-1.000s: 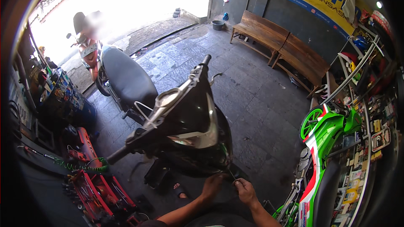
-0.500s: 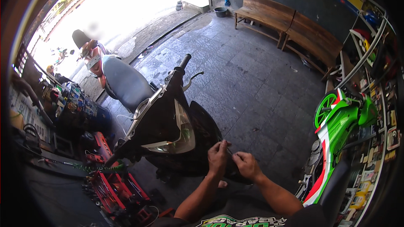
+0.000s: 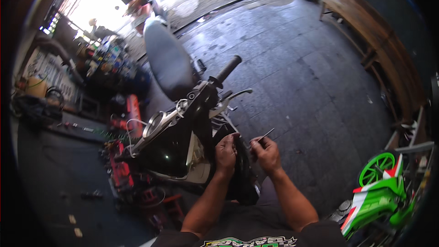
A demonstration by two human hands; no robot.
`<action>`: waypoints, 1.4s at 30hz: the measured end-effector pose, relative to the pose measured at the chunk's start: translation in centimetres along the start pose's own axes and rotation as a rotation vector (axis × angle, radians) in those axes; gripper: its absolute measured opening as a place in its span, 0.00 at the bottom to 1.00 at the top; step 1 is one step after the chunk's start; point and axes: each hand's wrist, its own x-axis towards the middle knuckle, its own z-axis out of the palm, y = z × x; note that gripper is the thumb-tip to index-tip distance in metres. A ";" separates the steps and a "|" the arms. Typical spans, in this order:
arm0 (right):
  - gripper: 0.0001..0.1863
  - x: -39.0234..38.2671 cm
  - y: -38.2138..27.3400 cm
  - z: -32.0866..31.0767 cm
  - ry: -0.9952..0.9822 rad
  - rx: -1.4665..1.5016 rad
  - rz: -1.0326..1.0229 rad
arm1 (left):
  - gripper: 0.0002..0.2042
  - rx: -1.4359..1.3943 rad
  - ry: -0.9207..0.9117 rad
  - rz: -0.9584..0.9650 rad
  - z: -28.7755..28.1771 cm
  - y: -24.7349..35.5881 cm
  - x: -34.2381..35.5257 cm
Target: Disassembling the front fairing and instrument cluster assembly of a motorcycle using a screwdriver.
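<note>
A black scooter (image 3: 160,158) stands before me, its handlebar partly uncovered. Beside the headlight (image 3: 194,158), my left hand (image 3: 226,154) is closed with its fingertips together; whatever it may hold is hidden. Just to its right, my right hand (image 3: 266,155) grips a thin metal rod (image 3: 267,134) that looks like a screwdriver shaft, pointing up and away to the right. The two hands are slightly apart. Above them are the rubber handlebar grip (image 3: 227,70) and the brake lever (image 3: 238,95).
A dark seat (image 3: 168,59) lies behind the handlebar, and another motorcycle (image 3: 139,9) is parked beyond. Red metal equipment (image 3: 122,169) is at left. A wooden bench (image 3: 375,39) lines the right wall; a green motorcycle (image 3: 382,196) stands at lower right.
My view has swung right and down, shifting the scooter within it. My hands have separated a little, and the rod in my right hand now shows, pointing away.
</note>
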 end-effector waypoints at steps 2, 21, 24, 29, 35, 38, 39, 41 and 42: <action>0.09 3.0 -1.9 -0.1 -0.131 0.175 0.106 | 0.12 0.013 0.110 0.048 2.1 1.5 -0.5; 0.09 10.0 -2.4 -1.0 -0.517 -0.819 -0.836 | 0.15 0.270 0.636 0.241 4.2 -0.5 1.2; 0.07 10.9 -1.9 0.3 -0.458 -0.682 -0.822 | 0.15 0.106 0.697 0.309 3.5 -2.8 0.7; 0.08 14.3 -1.8 1.3 -0.455 -0.593 -0.783 | 0.11 -0.260 0.679 0.185 7.2 -4.7 -2.2; 0.09 16.5 -2.1 3.4 -0.565 -0.516 -0.747 | 0.08 0.096 0.961 0.227 8.2 -5.9 -1.4; 0.09 17.0 -2.4 3.6 -0.611 -0.495 -0.729 | 0.10 0.259 1.043 0.354 8.8 -2.7 0.8; 0.09 17.5 -2.4 3.7 -0.633 -0.451 -0.767 | 0.11 0.220 1.029 0.321 9.3 -1.4 1.4; 0.10 17.8 -2.3 4.0 -0.721 -0.381 -0.770 | 0.10 0.245 1.059 0.341 8.9 -0.5 2.6; 0.10 17.9 -2.4 3.9 -0.732 -0.377 -0.758 | 0.10 0.267 1.069 0.374 8.9 -0.1 3.2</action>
